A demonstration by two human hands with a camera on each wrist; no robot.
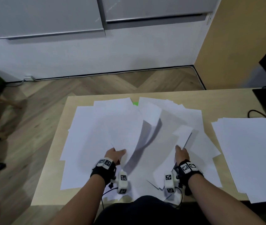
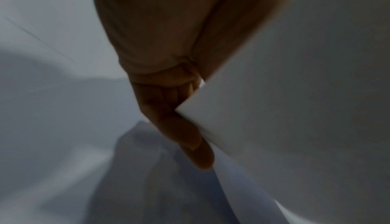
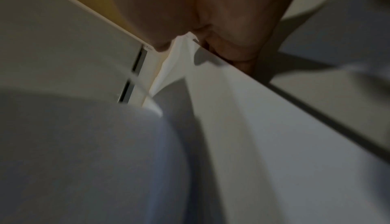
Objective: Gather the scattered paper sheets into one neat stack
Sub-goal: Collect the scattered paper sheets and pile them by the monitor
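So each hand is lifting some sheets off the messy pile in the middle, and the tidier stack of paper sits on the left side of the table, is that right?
Not quite: the tidier stack sits on the right side of the table, as the head view shows. The rest holds: the left hand and the right hand each lift sheets from the messy pile in the middle.

Head view overhead; wrist views paper-close.

Both forearms bare, no sleeves. Black wrist straps on each arm, topped with white blocks carrying black-and-white square markers. White camera pods hung just behind each hand, thin black cables trailing back. Dark clothing at lap.
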